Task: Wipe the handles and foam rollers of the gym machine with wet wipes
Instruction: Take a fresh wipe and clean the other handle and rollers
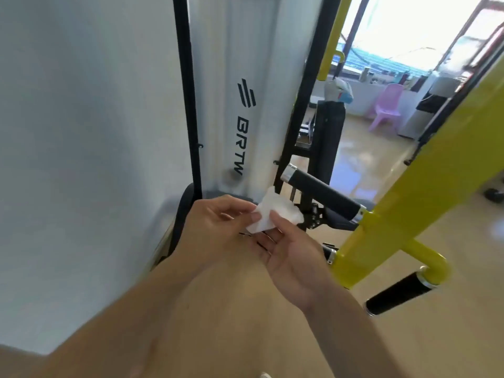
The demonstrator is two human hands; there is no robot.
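Note:
A crumpled white wet wipe (275,211) sits between both hands at the centre of the view. My left hand (218,227) pinches its left edge with thumb and fingers. My right hand (289,257), palm up, holds its lower right edge with the thumb on top. Just right of the wipe, a black handle (324,193) with chrome end caps sticks out from the yellow arm (409,203) of the gym machine, a short gap from the wipe. A second black handle (398,293) hangs lower right from the same yellow frame.
A white shroud (245,91) with black lettering and black frame bars stands straight ahead, a white wall to the left. A black padded part (327,140) stands behind the upper handle. A pink plastic chair (386,107) and a glossy tan floor lie beyond.

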